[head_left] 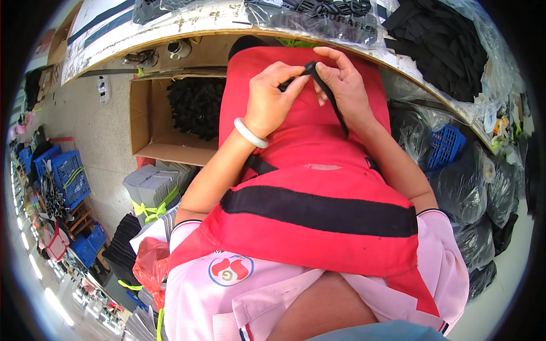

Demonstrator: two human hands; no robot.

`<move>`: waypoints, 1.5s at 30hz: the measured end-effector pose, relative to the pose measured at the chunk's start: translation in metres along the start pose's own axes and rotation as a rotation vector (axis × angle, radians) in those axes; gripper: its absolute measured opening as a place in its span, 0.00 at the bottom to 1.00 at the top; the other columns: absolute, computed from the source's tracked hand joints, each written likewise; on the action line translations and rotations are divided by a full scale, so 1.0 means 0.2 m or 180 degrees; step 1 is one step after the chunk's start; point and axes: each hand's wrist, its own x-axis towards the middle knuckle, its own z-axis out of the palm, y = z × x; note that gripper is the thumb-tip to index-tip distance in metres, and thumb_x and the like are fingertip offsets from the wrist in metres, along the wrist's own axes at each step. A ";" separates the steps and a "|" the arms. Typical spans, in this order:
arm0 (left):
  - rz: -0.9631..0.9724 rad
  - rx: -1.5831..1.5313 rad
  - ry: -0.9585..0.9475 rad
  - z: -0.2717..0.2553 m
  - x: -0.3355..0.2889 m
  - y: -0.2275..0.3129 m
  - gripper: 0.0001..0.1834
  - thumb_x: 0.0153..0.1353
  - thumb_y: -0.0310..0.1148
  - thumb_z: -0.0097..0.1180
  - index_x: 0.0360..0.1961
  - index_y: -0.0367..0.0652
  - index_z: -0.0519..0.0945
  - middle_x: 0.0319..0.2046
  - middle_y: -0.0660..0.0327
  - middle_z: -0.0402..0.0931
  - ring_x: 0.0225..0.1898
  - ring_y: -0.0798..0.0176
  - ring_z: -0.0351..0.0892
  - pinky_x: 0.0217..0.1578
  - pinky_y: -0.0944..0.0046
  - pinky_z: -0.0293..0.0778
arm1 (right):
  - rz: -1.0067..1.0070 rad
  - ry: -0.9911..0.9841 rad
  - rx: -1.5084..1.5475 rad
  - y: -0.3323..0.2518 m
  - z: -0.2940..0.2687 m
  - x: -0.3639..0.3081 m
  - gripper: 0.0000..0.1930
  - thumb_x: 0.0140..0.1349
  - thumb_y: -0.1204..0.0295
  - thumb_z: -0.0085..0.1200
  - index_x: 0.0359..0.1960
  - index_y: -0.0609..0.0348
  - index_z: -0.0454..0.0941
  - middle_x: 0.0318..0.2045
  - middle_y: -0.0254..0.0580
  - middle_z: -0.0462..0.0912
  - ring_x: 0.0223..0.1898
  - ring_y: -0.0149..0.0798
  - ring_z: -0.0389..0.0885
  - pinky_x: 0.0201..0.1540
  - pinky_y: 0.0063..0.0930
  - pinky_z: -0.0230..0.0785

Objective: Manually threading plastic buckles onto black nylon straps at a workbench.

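Observation:
Over the red apron (307, 153) on my lap, both hands hold a black webbing strap (331, 98). My left hand (272, 96), with a pale bangle at the wrist, pinches the strap's upper end between thumb and fingers. A small dark part shows at those fingertips, but its shape is mostly hidden. My right hand (344, 85) grips the strap just beside that end, thumb against it and index finger raised. From there the strap's loose length hangs down past the right palm toward the wrist.
Ahead is a worktable edge (227, 32), bearing a plastic bag of black buckles (324, 17) and a heap of black straps (438, 48). An open cardboard box (176, 150) of black pieces stands left. Bundled grey pieces (151, 184) sit nearer. Dark filled bags (463, 187) crowd the right.

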 end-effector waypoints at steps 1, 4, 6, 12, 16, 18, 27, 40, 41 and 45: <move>0.0303 0.0136 -0.0043 0.01 -0.01 -0.02 0.09 0.54 0.21 0.64 0.38 0.36 0.83 0.30 0.58 0.80 0.28 0.64 0.79 0.30 0.68 0.73 | 0.0016 0.0000 0.0045 0.00 0.00 0.00 0.19 0.69 0.66 0.52 0.57 0.62 0.67 0.25 0.37 0.79 0.21 0.25 0.74 0.24 0.18 0.70; 0.0707 0.0313 -0.0060 0.00 -0.02 -0.06 0.09 0.55 0.21 0.64 0.39 0.36 0.84 0.31 0.59 0.80 0.28 0.68 0.78 0.29 0.70 0.72 | 0.0356 -0.0235 0.0161 -0.01 -0.03 0.03 0.17 0.70 0.65 0.51 0.55 0.63 0.70 0.27 0.37 0.79 0.23 0.25 0.76 0.26 0.19 0.72; 0.0811 0.0350 -0.0037 -0.01 -0.04 -0.07 0.09 0.55 0.22 0.64 0.39 0.36 0.84 0.31 0.61 0.80 0.27 0.70 0.77 0.28 0.71 0.71 | 0.0670 -0.0469 0.0209 -0.02 -0.07 0.04 0.17 0.70 0.65 0.51 0.54 0.63 0.71 0.27 0.37 0.79 0.24 0.25 0.76 0.28 0.19 0.72; -0.2503 -0.3298 -0.0251 0.00 -0.05 -0.07 0.12 0.65 0.33 0.58 0.42 0.34 0.81 0.29 0.62 0.79 0.20 0.74 0.74 0.11 0.76 0.62 | 0.0347 -0.0372 -0.0225 0.03 -0.05 0.01 0.12 0.66 0.66 0.56 0.43 0.62 0.80 0.30 0.33 0.81 0.29 0.23 0.76 0.32 0.16 0.70; -0.2194 -0.2758 -0.0165 -0.02 -0.02 -0.02 0.11 0.63 0.33 0.60 0.40 0.35 0.83 0.23 0.62 0.78 0.16 0.74 0.72 0.11 0.76 0.61 | -0.1243 -0.0149 -0.1233 -0.04 0.02 -0.04 0.08 0.65 0.70 0.58 0.41 0.61 0.81 0.29 0.31 0.80 0.27 0.23 0.76 0.30 0.15 0.67; -0.1992 -0.2491 -0.0130 -0.02 -0.01 0.01 0.11 0.64 0.32 0.59 0.41 0.34 0.82 0.24 0.62 0.78 0.16 0.73 0.73 0.11 0.76 0.61 | -0.0845 -0.0049 -0.0492 -0.12 0.07 -0.10 0.06 0.65 0.74 0.57 0.40 0.62 0.81 0.27 0.32 0.80 0.23 0.23 0.75 0.25 0.16 0.67; -0.1457 -0.1629 -0.0101 0.01 -0.03 -0.01 0.10 0.63 0.31 0.60 0.41 0.36 0.84 0.20 0.64 0.79 0.16 0.77 0.71 0.13 0.77 0.61 | -0.0286 0.0182 -0.1025 -0.16 0.05 -0.13 0.06 0.65 0.74 0.56 0.39 0.65 0.80 0.26 0.33 0.79 0.20 0.22 0.74 0.22 0.17 0.68; -0.0953 -0.1440 -0.0072 0.01 -0.07 -0.02 0.10 0.60 0.25 0.61 0.43 0.37 0.84 0.25 0.65 0.79 0.20 0.79 0.69 0.17 0.78 0.61 | 0.0083 0.0200 -0.0558 -0.05 0.04 -0.06 0.12 0.66 0.72 0.54 0.46 0.66 0.72 0.25 0.34 0.77 0.23 0.25 0.78 0.25 0.18 0.72; -0.1019 -0.1443 -0.0230 -0.01 -0.07 -0.03 0.09 0.60 0.23 0.61 0.42 0.36 0.84 0.27 0.64 0.79 0.22 0.78 0.71 0.19 0.78 0.63 | 0.0376 0.0147 -0.0373 -0.06 0.03 -0.06 0.12 0.67 0.70 0.54 0.45 0.66 0.74 0.25 0.33 0.77 0.23 0.25 0.78 0.25 0.18 0.73; -0.0207 -0.1361 -0.0266 -0.04 -0.10 -0.04 0.09 0.57 0.19 0.61 0.40 0.35 0.84 0.31 0.61 0.78 0.25 0.72 0.76 0.25 0.73 0.71 | 0.1241 -0.0817 -0.0292 -0.08 -0.08 -0.04 0.13 0.68 0.66 0.53 0.40 0.65 0.78 0.25 0.32 0.77 0.24 0.24 0.78 0.27 0.17 0.74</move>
